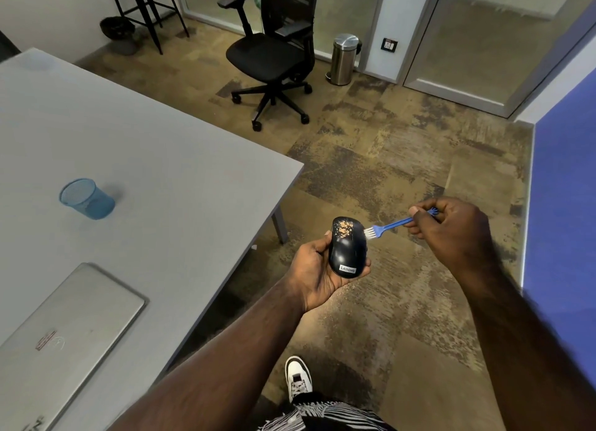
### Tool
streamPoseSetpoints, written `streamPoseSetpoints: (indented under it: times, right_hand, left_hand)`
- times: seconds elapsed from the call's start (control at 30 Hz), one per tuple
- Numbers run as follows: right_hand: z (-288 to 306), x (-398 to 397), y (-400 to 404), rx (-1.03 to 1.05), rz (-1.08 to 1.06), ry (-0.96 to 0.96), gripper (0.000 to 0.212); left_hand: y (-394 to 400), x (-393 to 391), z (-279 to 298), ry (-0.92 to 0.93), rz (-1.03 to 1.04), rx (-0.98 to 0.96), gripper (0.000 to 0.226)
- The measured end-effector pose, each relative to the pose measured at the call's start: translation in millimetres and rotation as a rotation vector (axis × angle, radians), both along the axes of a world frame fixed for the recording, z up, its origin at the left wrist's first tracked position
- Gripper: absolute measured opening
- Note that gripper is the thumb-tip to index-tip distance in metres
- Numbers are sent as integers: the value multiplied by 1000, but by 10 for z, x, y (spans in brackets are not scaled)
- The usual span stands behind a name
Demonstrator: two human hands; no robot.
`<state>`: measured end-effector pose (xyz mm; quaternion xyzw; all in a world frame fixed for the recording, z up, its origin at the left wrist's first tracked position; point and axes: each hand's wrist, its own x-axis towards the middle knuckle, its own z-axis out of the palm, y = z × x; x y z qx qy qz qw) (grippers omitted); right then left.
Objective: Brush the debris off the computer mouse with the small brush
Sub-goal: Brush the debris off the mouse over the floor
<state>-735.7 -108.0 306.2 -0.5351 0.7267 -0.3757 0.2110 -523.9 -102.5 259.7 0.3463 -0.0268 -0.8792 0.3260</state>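
Note:
My left hand (314,272) cups a black computer mouse (347,251) above the carpet, just off the table's corner. Tan debris (343,228) is scattered over the mouse's far end. My right hand (451,230) pinches the handle of a small blue brush (387,226) between thumb and fingers. The brush's white bristles point down and touch the mouse's right edge beside the debris.
A grey table (145,159) lies to the left, with a blue mesh cup (86,198) and a closed silver laptop (64,330) on it. A black office chair (274,53) and a steel bin (344,59) stand further back. A blue wall (561,205) is at right. My shoe (298,377) is below.

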Motion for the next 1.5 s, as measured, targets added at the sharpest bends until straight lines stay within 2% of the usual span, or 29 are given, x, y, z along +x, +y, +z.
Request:
streamPoseSetpoints:
  times: [0.07,0.17,0.3,0.5,0.77,0.9,1.1,1.23,1.4,1.5]
  right_hand:
    - [15,-8,-3,1,-20,51,4]
    - [63,-18,-20,-53,-21,-45,7]
    - [142,48,-7,-98,96,-121,12]
    - [130,182,9,-44,254,-51,27]
    - [46,140,-104,-87,48,102,12]
    - [50,167,-117,-82,99,-3,14]
    - [28,159,-158,-55,14,131,12]
    - [57,149,-156,-58,56,59,10]
    - [37,156,-173,-16,26,163,11]
    - [45,145,-191,-42,25,126,11]
  left_hand:
    - [8,-3,-9,-23,-22,-18,56]
    - [10,-14,-12,-38,-45,-29,58]
    - [5,-15,-26,-59,-68,-33,59]
    - [18,9,-16,-43,-94,-61,53]
    - [23,14,-36,-55,-118,-77,54]
    - [20,11,-41,-65,-117,-85,53]
    - [34,-12,-36,-82,-131,-80,53]
    - [33,-16,-32,-101,-130,-79,51]
    - [45,-9,-29,-107,-137,-73,53]
    - [47,-4,-30,-108,-131,-77,52]
